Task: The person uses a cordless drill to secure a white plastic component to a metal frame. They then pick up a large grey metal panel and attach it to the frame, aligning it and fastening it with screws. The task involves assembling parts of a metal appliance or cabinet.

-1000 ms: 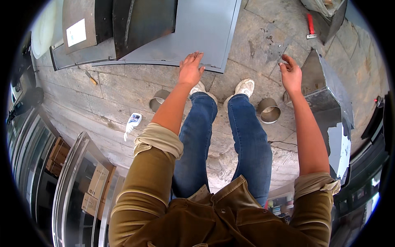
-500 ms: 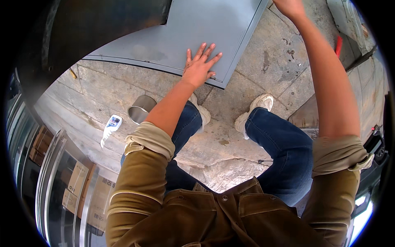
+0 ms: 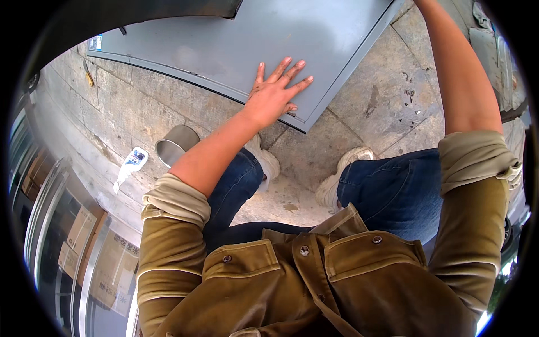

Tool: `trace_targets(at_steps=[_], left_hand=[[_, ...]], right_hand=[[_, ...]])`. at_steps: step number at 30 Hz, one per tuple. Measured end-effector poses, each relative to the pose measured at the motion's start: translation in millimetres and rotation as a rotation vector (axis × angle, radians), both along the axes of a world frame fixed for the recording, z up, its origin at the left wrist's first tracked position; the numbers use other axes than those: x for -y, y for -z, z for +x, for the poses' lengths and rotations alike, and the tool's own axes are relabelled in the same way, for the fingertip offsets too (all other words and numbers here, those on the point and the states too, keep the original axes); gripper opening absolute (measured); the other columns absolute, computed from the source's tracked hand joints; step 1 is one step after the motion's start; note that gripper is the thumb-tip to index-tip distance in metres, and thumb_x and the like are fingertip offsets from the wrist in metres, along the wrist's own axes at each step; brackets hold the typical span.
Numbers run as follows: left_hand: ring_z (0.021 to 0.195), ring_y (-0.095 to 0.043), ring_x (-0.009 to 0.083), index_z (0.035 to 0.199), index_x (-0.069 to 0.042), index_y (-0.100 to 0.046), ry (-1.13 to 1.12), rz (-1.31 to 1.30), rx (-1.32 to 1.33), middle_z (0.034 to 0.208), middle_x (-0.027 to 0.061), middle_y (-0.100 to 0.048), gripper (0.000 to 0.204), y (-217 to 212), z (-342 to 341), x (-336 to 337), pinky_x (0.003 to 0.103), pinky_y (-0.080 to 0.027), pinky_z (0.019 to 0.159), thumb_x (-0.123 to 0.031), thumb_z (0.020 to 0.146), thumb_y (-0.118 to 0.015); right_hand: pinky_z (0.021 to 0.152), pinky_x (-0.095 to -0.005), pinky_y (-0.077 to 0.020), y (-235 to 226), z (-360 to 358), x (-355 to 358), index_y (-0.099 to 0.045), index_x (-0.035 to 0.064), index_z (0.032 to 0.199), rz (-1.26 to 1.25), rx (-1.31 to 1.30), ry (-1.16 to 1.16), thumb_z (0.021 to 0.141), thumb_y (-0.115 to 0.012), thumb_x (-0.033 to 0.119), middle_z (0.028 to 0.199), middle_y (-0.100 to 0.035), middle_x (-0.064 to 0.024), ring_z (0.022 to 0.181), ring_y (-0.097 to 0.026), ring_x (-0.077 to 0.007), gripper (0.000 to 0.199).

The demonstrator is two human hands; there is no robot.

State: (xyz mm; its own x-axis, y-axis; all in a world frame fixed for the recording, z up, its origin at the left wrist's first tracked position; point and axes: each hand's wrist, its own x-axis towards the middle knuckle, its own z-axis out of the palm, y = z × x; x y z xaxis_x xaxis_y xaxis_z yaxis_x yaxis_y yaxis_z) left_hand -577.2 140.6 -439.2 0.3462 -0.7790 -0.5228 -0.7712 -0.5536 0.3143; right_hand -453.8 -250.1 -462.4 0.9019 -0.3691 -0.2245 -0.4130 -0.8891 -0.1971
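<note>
My left hand (image 3: 272, 96) lies flat on a grey metal panel (image 3: 208, 50), near its closest corner, with the fingers spread and nothing held. A raised rim runs along the panel's edges, and a small sticker (image 3: 95, 42) is at its far left corner. My right arm (image 3: 463, 73) reaches up along the panel's right side. The right hand itself is past the upper edge of the picture, so what it touches is hidden.
A metal cylinder (image 3: 178, 143) and a white spray bottle (image 3: 133, 163) lie on the stone paving at left. A yellow-handled tool (image 3: 88, 74) is farther off. A dark curved sheet (image 3: 151, 11) hangs over the panel's far side. Cardboard boxes (image 3: 115, 269) show behind glass at lower left.
The view has shifted, and more of the panel's left end shows. My left hand stays spread on the panel. My right hand has passed out of the picture at the top.
</note>
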Motion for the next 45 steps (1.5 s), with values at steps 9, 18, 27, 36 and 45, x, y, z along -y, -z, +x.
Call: trace_targets(at_steps=[9,18,27,36,45], left_hand=[[0.141,-0.006,0.0182,0.141,-0.038,-0.025,0.014,0.058,0.022,0.152,-0.0082,-0.008,0.076,-10,-3,-1,0.059,-0.017,0.109,-0.036,0.076,-0.064],[0.141,-0.004,0.0180,0.141,-0.037,-0.026,0.006,0.108,-0.011,0.152,-0.0077,-0.007,0.074,-28,-2,6,0.065,-0.021,0.105,-0.034,0.078,-0.065],[0.140,-0.009,0.0197,0.141,-0.030,-0.027,0.117,0.113,-0.089,0.152,-0.0040,-0.010,0.070,-38,19,-8,0.059,-0.025,0.106,-0.032,0.081,-0.062],[0.138,-0.019,0.0194,0.139,-0.033,-0.031,-0.056,0.289,0.242,0.150,-0.0034,-0.019,0.065,-77,159,-167,0.054,-0.026,0.108,-0.030,0.082,-0.061],[0.139,-0.014,0.0212,0.137,-0.037,-0.035,-0.157,0.152,0.236,0.151,-0.0045,-0.017,0.068,-33,173,-170,0.059,-0.027,0.105,-0.037,0.075,-0.065]], right_hand=[[0.097,-0.0387,-0.0397,-12,-6,-14,-0.042,-0.0050,0.124,-0.056,-0.030,0.008,0.066,-0.077,0.041,0.123,-0.048,-0.0267,0.115,-0.047,-0.0359,0.083],[0.091,-0.0424,-0.0448,14,12,12,-0.046,-0.0044,0.120,-0.066,-0.144,-0.076,0.070,-0.073,0.047,0.116,-0.054,-0.0264,0.110,-0.053,-0.0372,0.076],[0.091,-0.0435,-0.0444,18,10,1,-0.046,-0.0041,0.118,-0.082,-0.079,-0.060,0.071,-0.074,0.043,0.116,-0.053,-0.0245,0.108,-0.053,-0.0370,0.072],[0.092,-0.0418,-0.0435,8,6,-6,-0.045,-0.0030,0.121,-0.071,-0.157,-0.020,0.072,-0.075,0.035,0.118,-0.053,-0.0230,0.111,-0.052,-0.0359,0.069],[0.092,-0.0392,-0.0437,18,7,10,-0.040,-0.0026,0.131,-0.037,-0.091,0.010,0.070,-0.076,0.027,0.118,-0.054,-0.0231,0.110,-0.053,-0.0345,0.076]])
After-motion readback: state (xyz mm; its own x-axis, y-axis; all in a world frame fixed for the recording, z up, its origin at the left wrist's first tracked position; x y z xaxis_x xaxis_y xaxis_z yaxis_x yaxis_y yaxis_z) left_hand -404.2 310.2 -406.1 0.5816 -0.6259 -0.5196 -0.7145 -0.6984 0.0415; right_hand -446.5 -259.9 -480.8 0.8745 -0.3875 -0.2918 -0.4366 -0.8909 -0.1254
